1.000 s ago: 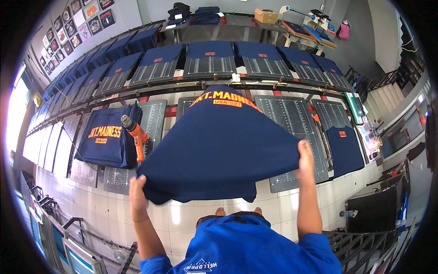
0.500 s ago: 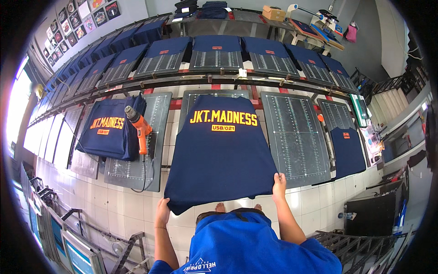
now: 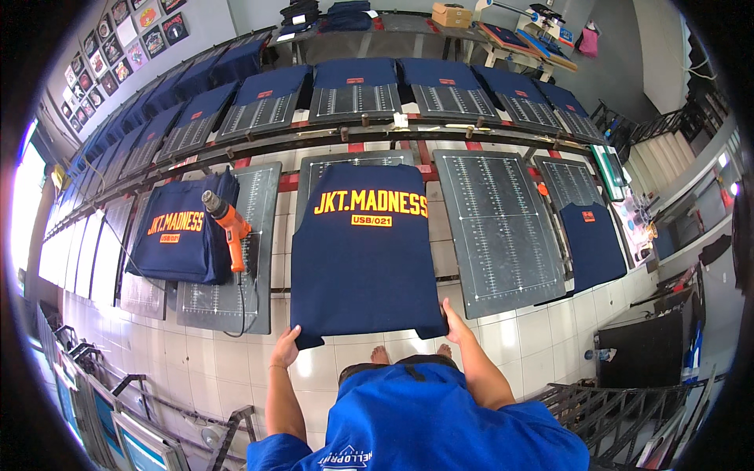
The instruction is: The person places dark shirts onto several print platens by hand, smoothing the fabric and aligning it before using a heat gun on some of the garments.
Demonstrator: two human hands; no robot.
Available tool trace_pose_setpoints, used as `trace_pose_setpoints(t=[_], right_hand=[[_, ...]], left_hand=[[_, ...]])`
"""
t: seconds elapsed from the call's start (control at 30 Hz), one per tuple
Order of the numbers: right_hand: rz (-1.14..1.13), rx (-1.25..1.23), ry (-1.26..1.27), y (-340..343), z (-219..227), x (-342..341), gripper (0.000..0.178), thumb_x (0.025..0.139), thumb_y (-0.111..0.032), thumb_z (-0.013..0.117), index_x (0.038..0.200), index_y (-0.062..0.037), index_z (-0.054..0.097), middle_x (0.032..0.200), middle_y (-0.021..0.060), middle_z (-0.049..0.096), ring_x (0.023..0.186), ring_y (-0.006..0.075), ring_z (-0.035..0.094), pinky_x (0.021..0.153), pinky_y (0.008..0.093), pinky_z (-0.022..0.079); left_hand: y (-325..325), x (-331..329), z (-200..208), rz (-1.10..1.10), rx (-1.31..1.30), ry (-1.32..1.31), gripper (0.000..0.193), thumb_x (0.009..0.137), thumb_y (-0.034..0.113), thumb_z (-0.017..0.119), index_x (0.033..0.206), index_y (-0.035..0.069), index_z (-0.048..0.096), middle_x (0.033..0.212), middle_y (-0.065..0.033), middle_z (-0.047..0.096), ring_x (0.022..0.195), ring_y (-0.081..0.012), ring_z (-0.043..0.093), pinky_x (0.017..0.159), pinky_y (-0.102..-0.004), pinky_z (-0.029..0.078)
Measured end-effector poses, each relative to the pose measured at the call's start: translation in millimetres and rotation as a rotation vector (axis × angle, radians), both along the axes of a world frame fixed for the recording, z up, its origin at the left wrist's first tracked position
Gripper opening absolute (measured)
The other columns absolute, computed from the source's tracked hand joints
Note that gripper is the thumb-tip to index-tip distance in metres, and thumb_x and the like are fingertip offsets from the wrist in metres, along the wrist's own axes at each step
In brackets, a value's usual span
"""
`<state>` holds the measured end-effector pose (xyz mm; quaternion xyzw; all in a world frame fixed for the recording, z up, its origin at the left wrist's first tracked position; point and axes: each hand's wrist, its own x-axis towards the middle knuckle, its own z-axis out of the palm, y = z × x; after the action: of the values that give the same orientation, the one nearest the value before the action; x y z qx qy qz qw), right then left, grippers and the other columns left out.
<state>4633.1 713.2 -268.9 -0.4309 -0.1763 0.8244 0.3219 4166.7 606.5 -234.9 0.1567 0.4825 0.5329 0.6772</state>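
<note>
A navy T-shirt (image 3: pixel 365 271) with yellow lettering and a small orange printed block lies over a flat printing board (image 3: pixel 314 162) in front of me. Its sides run nearly straight down, and the lower hem hangs toward me. My left hand (image 3: pixel 286 346) pinches the hem's left corner. At the lower right edge, my right hand (image 3: pixel 455 320) grips the cloth with the thumb on top; its other fingers are partly hidden. To the left, an orange heat gun (image 3: pixel 231 231) with a black cord lies beside a stack of folded navy shirts (image 3: pixel 177 235) bearing the same print.
Bare gridded boards flank the shirt, one on the right (image 3: pixel 500 228) and one on the left (image 3: pixel 212 302). Farther right a navy garment (image 3: pixel 593 243) covers another board. Behind a dark rail (image 3: pixel 345 133) stands a row of boards with navy shirts. Metal racks (image 3: pixel 620 416) are near me.
My hands have come closer together, the right one moving left. The lower part of the shirt, flared wide before, is now narrower and straighter along its sides. The view has shifted slightly.
</note>
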Motion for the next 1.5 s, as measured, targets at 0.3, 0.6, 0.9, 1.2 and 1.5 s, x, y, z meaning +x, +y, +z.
trace_pose_setpoints(t=[0.3,0.6,0.9,1.2,1.5], right_hand=[[0.181,0.230,-0.430,-46,49,57,0.037,0.093,-0.026,0.060,0.112,0.0047,0.061,0.106,0.0101,0.066,0.098,0.0185,0.061,0.087,0.0319,0.047],[-0.468,1.196,-0.073,8,312,99,0.038,0.090,-0.026,0.064,0.113,0.0034,0.054,0.105,0.0116,0.062,0.097,0.0221,0.061,0.089,0.0380,0.050],[-0.463,0.750,-0.439,194,377,169,0.026,0.092,-0.018,0.057,0.105,0.0040,0.061,0.099,0.0109,0.066,0.084,0.0177,0.062,0.077,0.0313,0.049],[-0.477,0.882,-0.242,194,467,213,0.030,0.088,-0.021,0.061,0.109,0.0008,0.056,0.101,0.0104,0.064,0.089,0.0210,0.062,0.077,0.0364,0.050],[-0.212,0.478,-0.494,63,219,269,0.054,0.087,-0.021,0.066,0.128,0.0099,0.047,0.112,0.0123,0.062,0.100,0.0177,0.059,0.090,0.0307,0.046]], left_hand=[[-17,-19,56,-0.061,-0.185,0.139,0.033,0.087,0.010,0.064,0.112,-0.009,0.057,0.106,-0.0151,0.066,0.092,-0.0215,0.065,0.089,-0.0338,0.051],[23,27,268,0.331,0.950,0.189,0.056,0.084,0.016,0.069,0.130,0.000,0.041,0.120,-0.0174,0.058,0.104,-0.0313,0.060,0.092,-0.0473,0.049],[229,134,368,0.245,0.466,0.706,0.042,0.093,0.031,0.059,0.118,-0.003,0.057,0.114,-0.0087,0.061,0.097,-0.0154,0.058,0.090,-0.0288,0.044],[246,179,435,0.310,0.720,0.350,0.026,0.090,0.025,0.063,0.103,0.002,0.062,0.095,-0.0072,0.066,0.087,-0.0183,0.064,0.080,-0.0323,0.052],[69,216,220,0.305,0.023,0.714,0.055,0.090,0.025,0.064,0.127,-0.010,0.046,0.119,-0.0137,0.059,0.107,-0.0180,0.056,0.093,-0.0294,0.044]])
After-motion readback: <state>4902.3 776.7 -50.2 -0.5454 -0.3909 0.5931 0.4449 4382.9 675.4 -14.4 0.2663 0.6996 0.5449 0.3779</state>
